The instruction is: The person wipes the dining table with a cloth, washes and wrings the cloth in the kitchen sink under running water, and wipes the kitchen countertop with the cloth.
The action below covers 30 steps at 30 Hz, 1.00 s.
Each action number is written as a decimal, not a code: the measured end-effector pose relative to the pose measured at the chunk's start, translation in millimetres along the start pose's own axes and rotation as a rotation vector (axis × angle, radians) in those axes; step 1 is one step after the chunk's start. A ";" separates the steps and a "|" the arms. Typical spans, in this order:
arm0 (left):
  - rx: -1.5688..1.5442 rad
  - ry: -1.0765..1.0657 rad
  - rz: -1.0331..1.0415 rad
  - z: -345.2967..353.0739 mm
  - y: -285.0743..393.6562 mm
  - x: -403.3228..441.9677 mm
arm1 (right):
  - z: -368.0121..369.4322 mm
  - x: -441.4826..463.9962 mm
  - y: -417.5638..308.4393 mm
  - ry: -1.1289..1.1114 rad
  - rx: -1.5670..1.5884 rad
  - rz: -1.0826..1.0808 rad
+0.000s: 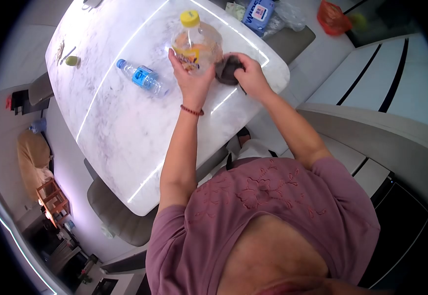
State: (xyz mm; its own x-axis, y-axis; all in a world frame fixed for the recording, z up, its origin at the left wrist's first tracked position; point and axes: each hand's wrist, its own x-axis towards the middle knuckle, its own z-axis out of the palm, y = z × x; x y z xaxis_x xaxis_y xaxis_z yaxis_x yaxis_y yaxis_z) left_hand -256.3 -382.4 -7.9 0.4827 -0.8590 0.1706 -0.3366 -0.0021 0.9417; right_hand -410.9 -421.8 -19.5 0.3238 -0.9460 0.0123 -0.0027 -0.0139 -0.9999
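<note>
A big clear plastic bottle [210,37] with a yellow cap [190,18] and a yellow label stands over the far right part of the marble-patterned table. My left hand [193,81], with a beaded bracelet at its wrist, is closed round the bottle's lower near side. Beside it, my right hand [252,77] grips a dark grey cloth [228,70], pressed close to the bottle's right side. Something orange shows through the clear plastic; I cannot tell what it is. A smaller water bottle [145,77] with a blue cap and label lies on its side left of my left hand.
The white table [120,123] has rounded corners. A green round thing [72,61] lies on its far left part. Grey chairs [120,211] stand along the near left side. On a grey seat at the back right are a blue package [258,14] and clear plastic bags.
</note>
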 end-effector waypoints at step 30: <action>0.223 -0.281 0.519 -131.6 7.2 -202.7 | 38.0 -169.3 15.7 -0.164 -0.986 -0.406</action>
State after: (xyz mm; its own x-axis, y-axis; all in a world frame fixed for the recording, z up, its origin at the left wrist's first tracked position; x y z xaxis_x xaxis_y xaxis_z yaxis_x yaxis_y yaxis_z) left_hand -250.2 -140.9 2.5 -0.0089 -0.8784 0.4778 -0.6451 0.3701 0.6684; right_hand -429.8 -249.6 -37.6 0.5946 -0.7582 0.2676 -0.6040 -0.6409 -0.4738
